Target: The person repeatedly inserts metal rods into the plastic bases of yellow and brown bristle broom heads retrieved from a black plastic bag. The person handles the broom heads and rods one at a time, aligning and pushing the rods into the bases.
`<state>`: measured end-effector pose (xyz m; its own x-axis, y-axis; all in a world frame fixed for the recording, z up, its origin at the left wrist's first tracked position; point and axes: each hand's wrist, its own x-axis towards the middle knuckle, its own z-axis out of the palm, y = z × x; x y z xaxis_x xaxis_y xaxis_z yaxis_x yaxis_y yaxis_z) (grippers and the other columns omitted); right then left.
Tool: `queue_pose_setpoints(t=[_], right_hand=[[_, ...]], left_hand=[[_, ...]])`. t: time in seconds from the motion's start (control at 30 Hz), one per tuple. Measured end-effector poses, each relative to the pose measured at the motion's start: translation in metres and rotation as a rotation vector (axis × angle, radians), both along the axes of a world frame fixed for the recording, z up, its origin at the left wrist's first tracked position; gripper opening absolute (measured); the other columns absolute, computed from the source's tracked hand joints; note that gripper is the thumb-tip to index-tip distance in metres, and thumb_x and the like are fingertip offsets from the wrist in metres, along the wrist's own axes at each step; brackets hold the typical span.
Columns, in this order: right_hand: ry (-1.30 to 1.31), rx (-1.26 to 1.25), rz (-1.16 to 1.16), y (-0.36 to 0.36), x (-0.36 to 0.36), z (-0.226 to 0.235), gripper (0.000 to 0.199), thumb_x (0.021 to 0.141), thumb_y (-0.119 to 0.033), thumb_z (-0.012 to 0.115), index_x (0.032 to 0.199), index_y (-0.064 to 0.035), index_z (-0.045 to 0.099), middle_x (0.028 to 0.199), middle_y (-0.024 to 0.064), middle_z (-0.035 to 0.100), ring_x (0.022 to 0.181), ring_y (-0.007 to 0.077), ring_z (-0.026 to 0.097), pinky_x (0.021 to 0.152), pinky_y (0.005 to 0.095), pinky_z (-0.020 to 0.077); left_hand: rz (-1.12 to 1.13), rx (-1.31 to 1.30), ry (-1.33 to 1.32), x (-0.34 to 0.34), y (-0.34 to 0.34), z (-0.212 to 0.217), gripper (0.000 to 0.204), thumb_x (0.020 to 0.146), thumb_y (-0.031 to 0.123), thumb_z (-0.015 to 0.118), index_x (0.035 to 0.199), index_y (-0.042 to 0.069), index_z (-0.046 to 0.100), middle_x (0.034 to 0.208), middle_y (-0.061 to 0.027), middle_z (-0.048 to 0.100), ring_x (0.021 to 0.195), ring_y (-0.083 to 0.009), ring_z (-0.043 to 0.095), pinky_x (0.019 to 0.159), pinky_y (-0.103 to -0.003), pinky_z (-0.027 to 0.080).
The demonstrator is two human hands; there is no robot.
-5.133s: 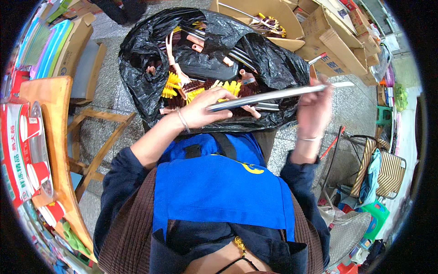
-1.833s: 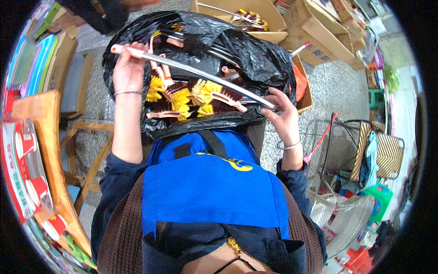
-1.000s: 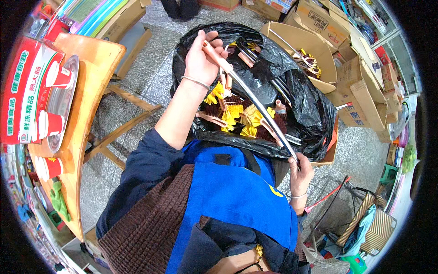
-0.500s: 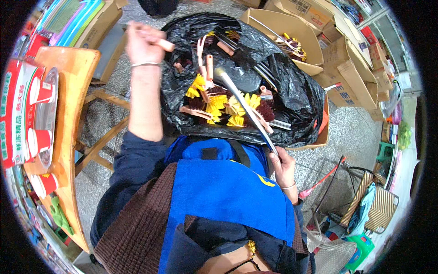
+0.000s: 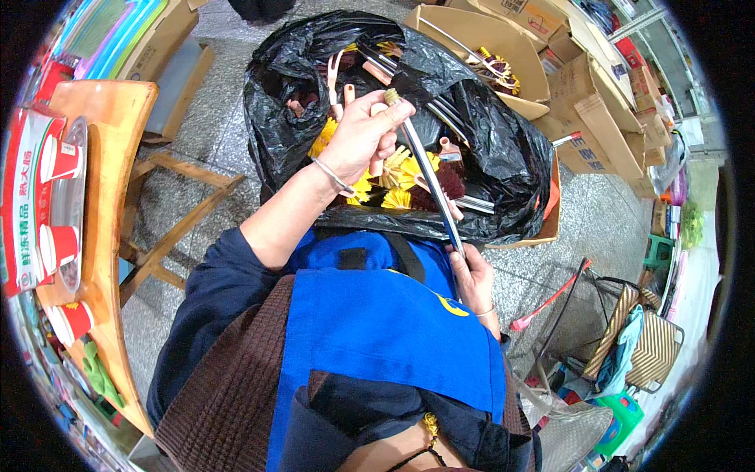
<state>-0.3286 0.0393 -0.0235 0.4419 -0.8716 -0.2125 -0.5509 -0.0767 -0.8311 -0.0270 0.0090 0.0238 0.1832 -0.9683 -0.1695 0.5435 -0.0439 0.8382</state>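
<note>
1. Over the open black plastic bag (image 5: 503,157), the left hand (image 5: 363,134) is curled shut around the threaded upper end of a long metal pole (image 5: 429,173), thumb and fingers pinching it just below the tip.
2. The right hand (image 5: 474,277) is closed on the pole's lower end, close against the blue apron (image 5: 377,330); the pole slants from upper left down to lower right between the two hands.
3. A thin bangle sits on the left wrist, and another shows at the right wrist.
4. Inside the bag, under the pole, lie brush heads with yellow bristles (image 5: 393,169), a dark reddish brush head (image 5: 447,185), pinkish plastic handles (image 5: 336,75) and more metal poles (image 5: 440,106).
5. The bag rests in a cardboard box (image 5: 550,212), whose edge shows at its right side.
6. Beyond the bag is an open carton (image 5: 472,39) holding more yellow-and-dark items.
7. To the left stands a wooden table (image 5: 110,197) bearing red-and-white packaged goods (image 5: 31,197); a wooden frame (image 5: 173,220) stands between it and the bag.
8. To the right, a red-handled tool (image 5: 550,299) lies on the tiled floor (image 5: 598,228), near a wire rack (image 5: 621,315).
</note>
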Motion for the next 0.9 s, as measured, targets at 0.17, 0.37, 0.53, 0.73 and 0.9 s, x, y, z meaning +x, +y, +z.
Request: queue_pose_setpoints(t=[0.17, 0.37, 0.53, 0.73, 0.9], right_hand=[[0.203, -0.45, 0.229, -0.023, 0.01, 0.016, 0.018, 0.08, -0.021, 0.069, 0.079, -0.0041, 0.063, 0.071, 0.0125, 0.06, 0.063, 0.032, 0.057, 0.057, 0.0379, 0.0453], [-0.408, -0.145, -0.248, -0.059, 0.014, 0.064, 0.01, 0.089, -0.013, 0.061, 0.089, -0.0038, 0.06, 0.073, 0.003, 0.057, 0.06, 0.0127, 0.053, 0.052, 0.0249, 0.0421], [-0.991, 0.045, -0.211, -0.06, 0.033, 0.082, 0.019, 0.086, -0.013, 0.064, 0.099, -0.0017, 0.056, 0.099, 0.017, 0.061, 0.076, 0.0208, 0.065, 0.064, 0.0282, 0.0557], [-1.07, 0.044, -0.133, -0.049, 0.056, 0.079, 0.02, 0.082, -0.01, 0.067, 0.095, -0.0007, 0.055, 0.101, 0.0212, 0.061, 0.078, 0.0258, 0.066, 0.068, 0.0318, 0.0567], [-1.05, 0.037, -0.058, -0.045, 0.062, 0.078, 0.02, 0.082, -0.009, 0.068, 0.096, 0.0001, 0.056, 0.1, 0.0215, 0.061, 0.08, 0.0258, 0.066, 0.069, 0.0331, 0.0563]], left_hand=[[-0.033, -0.113, 0.057, -0.013, -0.004, 0.002, 0.016, 0.093, 0.013, 0.057, 0.105, 0.002, 0.058, 0.067, 0.0035, 0.047, 0.051, -0.0035, 0.04, 0.046, -0.019, 0.035], [-0.008, -0.24, 0.733, 0.002, -0.011, -0.003, 0.013, 0.092, 0.007, 0.048, 0.1, -0.004, 0.051, 0.09, -0.0118, 0.05, 0.08, -0.0216, 0.049, 0.078, -0.034, 0.045], [0.101, -0.171, 1.01, -0.008, -0.008, -0.008, 0.013, 0.096, 0.009, 0.043, 0.095, -0.003, 0.048, 0.093, -0.0137, 0.048, 0.083, -0.0234, 0.047, 0.081, -0.036, 0.044], [0.133, -0.188, 1.02, -0.015, -0.005, -0.005, 0.016, 0.098, 0.013, 0.043, 0.096, -0.003, 0.046, 0.094, -0.0142, 0.047, 0.083, -0.0234, 0.046, 0.081, -0.037, 0.044], [0.133, -0.189, 1.048, -0.02, -0.004, -0.003, 0.018, 0.098, 0.013, 0.043, 0.095, -0.004, 0.046, 0.093, -0.0144, 0.047, 0.083, -0.0235, 0.046, 0.081, -0.037, 0.044]])
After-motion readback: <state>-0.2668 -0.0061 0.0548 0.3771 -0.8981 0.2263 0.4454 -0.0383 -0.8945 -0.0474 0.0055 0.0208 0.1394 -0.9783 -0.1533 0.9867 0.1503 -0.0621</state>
